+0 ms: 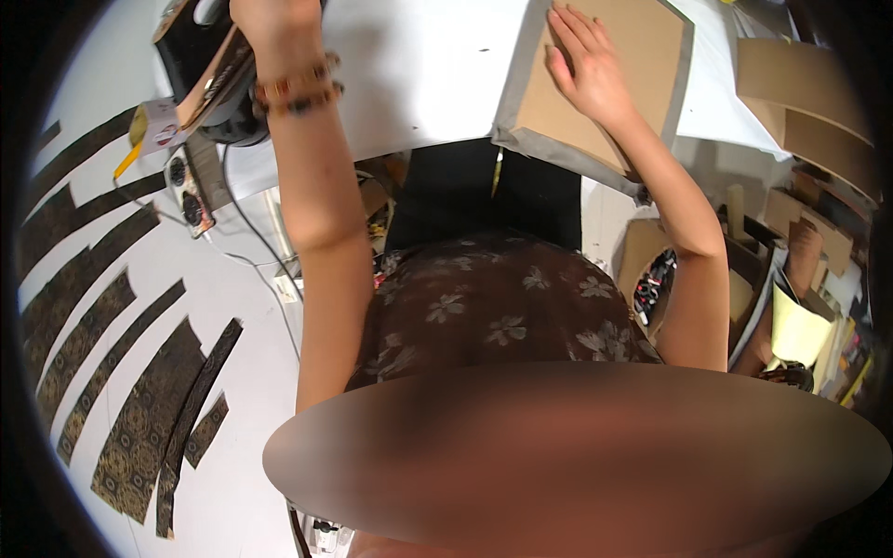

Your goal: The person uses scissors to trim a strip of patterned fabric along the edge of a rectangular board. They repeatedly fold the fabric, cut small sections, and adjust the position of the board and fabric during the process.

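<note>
My right hand (588,70) lies flat, fingers stretched out, on a tan board (642,56) with a grey fabric border. The board rests on the white table (419,65), its near edge overhanging the front. At the upper left, my left hand (277,17) reaches up to the picture's top edge, which cuts off most of its fingers. Whether it holds anything is hidden. Two beaded bracelets (298,90) circle that wrist. Close beside this hand is a black object with a tan edge (191,56), its kind unclear.
Strips of dark patterned fabric (149,428) lie on the pale surface at left. A power strip (189,193) with cables hangs by the table's left edge. Open cardboard boxes (791,84) stand at right, with yellow paper (798,325) below. A blurred oval covers the lower picture.
</note>
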The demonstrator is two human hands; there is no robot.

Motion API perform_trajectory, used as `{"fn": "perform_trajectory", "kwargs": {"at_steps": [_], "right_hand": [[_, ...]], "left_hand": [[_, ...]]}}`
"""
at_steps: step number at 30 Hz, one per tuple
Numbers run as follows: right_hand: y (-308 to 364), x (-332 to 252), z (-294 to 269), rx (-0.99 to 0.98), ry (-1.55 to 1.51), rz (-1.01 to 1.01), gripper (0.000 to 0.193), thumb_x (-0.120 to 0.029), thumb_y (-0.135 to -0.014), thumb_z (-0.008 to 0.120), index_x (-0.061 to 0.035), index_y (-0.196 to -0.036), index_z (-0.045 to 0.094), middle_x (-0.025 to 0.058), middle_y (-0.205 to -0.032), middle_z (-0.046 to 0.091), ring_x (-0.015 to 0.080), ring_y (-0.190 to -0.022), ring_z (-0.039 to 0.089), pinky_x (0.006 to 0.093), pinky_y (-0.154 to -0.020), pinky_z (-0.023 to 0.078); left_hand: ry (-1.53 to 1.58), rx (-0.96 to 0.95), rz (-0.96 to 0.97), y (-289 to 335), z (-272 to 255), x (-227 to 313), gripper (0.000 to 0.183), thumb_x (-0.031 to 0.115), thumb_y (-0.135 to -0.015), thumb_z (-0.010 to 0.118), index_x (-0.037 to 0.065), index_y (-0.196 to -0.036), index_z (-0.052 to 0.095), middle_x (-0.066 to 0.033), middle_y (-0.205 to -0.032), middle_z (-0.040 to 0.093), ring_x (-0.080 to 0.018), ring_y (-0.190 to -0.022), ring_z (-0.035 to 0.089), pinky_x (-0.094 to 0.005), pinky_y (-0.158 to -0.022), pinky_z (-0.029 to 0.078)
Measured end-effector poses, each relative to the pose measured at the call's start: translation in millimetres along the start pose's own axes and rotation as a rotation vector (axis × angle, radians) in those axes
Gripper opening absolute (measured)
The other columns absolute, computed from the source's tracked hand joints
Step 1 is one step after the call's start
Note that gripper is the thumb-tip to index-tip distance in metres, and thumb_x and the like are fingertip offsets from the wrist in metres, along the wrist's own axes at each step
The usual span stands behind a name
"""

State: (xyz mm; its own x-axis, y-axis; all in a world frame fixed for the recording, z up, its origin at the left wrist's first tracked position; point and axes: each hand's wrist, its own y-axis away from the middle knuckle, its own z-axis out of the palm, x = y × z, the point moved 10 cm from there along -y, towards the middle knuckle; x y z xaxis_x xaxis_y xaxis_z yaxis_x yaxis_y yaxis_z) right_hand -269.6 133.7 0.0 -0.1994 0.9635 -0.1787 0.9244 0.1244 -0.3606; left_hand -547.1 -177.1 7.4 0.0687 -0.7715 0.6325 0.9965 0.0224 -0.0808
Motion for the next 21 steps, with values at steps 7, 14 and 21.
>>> {"fn": "perform_trajectory", "kwargs": {"at_steps": [7,14,21], "right_hand": [[-6.3,7.3,-17.5,0.036,-0.334,0.072,0.040,-0.012,-0.091,0.065,-0.0002,-0.129,0.063,0.0249,-0.129,0.062,0.0423,-0.120,0.058,0.0494,-0.107,0.044],[20.3,-27.7,13.5,-0.183,-0.551,-0.016,0.021,-0.005,-0.095,0.072,-0.0060,-0.116,0.075,0.0051,-0.111,0.064,0.0152,-0.088,0.063,0.0270,-0.074,0.053],[21.0,-27.0,19.3,-0.217,-0.627,0.046,0.023,-0.002,-0.095,0.070,-0.0051,-0.117,0.074,0.0056,-0.104,0.062,0.0153,-0.085,0.061,0.0269,-0.071,0.050]], "left_hand": [[-0.603,-0.211,-0.364,282.4,33.4,-80.0,0.017,0.009,-0.104,0.057,-0.003,-0.106,0.068,-0.0105,-0.090,0.073,-0.0143,-0.074,0.066,-0.0286,-0.071,0.057],[-0.721,-0.187,-0.743,338.1,-2.1,-122.2,0.027,0.017,-0.108,0.055,-0.006,-0.116,0.068,-0.0121,-0.092,0.075,-0.0129,-0.077,0.072,-0.0250,-0.071,0.059],[-0.673,-0.306,-0.466,349.2,7.0,-120.5,0.033,0.001,-0.104,0.057,-0.004,-0.137,0.061,-0.0154,-0.117,0.069,-0.0176,-0.101,0.070,-0.0301,-0.089,0.059]]}}
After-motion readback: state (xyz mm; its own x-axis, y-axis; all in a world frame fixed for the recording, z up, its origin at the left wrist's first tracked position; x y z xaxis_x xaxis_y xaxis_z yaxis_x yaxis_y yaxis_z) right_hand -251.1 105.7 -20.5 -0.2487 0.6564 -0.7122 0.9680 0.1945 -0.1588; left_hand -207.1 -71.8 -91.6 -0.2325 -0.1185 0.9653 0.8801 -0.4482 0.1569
